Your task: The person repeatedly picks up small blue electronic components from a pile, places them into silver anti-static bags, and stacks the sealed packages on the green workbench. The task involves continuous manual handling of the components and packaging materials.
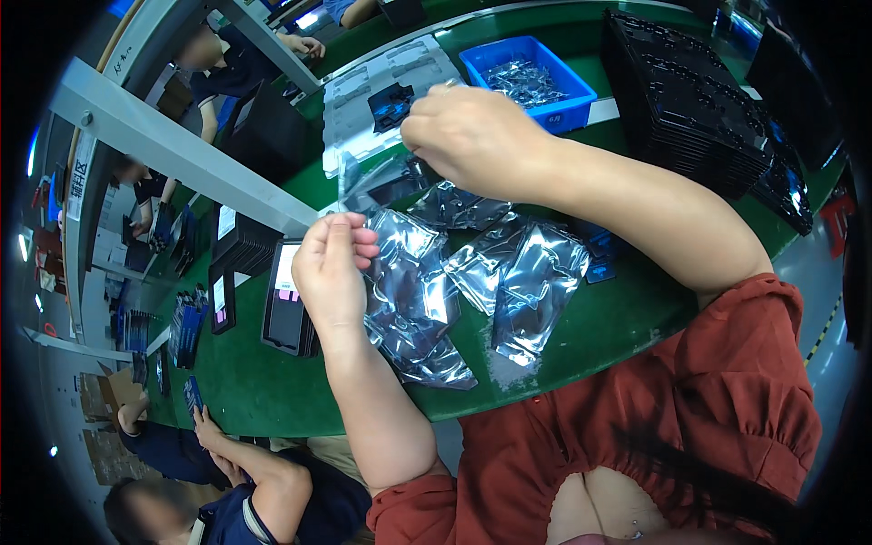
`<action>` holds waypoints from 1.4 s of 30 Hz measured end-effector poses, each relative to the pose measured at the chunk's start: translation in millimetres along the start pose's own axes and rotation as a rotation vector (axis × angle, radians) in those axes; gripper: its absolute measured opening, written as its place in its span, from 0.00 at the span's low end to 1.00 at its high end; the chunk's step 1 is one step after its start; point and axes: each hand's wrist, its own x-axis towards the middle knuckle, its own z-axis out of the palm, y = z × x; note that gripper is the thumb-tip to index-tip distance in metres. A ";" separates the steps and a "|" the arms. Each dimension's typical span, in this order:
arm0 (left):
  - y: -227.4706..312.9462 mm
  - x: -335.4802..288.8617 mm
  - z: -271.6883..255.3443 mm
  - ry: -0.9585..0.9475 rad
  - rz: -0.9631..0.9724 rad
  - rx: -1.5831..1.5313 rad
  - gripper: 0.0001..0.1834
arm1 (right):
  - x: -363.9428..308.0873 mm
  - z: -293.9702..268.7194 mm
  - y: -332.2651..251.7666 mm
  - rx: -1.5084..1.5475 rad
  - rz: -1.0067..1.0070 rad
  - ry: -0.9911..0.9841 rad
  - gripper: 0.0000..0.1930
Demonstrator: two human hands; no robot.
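My left hand (336, 272) is closed, with thumb and fingers pinching the lower edge of a shiny, see-through silvery antistatic bag (377, 184). Over the bag's right end is my right hand (472, 136), its fingers curled down and pressed together; what they grip is hidden beneath them. A dark flat shape shows through that bag. Below my hands lies a spread of filled silvery antistatic bags (540, 291), some overlapping. Beyond my right hand, a black and blue flat part (391, 107) rests on a grey moulded tray (350, 91).
A blue bin (581, 100) of small shiny pieces stands at the back. Tall stacks of black trays (681, 100) rise on the right. Black boxes (291, 309) sit left, beside a grey metal post (209, 163). Co-workers are seated along the left side of the green table (599, 336).
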 end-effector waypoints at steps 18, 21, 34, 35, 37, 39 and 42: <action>20.6 -28.1 14.9 -0.870 -0.285 -0.548 0.20 | -95.1 -87.8 -66.5 0.172 -0.594 0.163 0.07; 22.3 -35.4 19.5 -0.744 -0.139 -0.339 0.13 | -98.5 -80.3 -66.6 0.203 -0.605 0.133 0.07; 47.8 -67.5 60.7 -0.647 0.437 0.355 0.05 | -96.2 -86.6 -52.6 0.380 0.198 -0.223 0.10; 47.4 -67.7 60.4 -0.688 0.454 0.410 0.05 | -97.0 -86.2 -50.5 0.404 0.190 -0.289 0.10; 46.9 -67.8 59.3 -0.767 0.484 0.520 0.05 | -95.7 -86.3 -46.7 0.462 0.112 -0.337 0.10; 46.5 -64.7 56.0 -0.831 0.476 0.418 0.05 | -92.8 -90.7 -41.4 0.521 0.020 -0.431 0.11; 44.5 -61.8 53.4 -0.880 0.420 0.168 0.05 | -88.4 -90.5 -42.4 0.501 -0.173 -0.232 0.13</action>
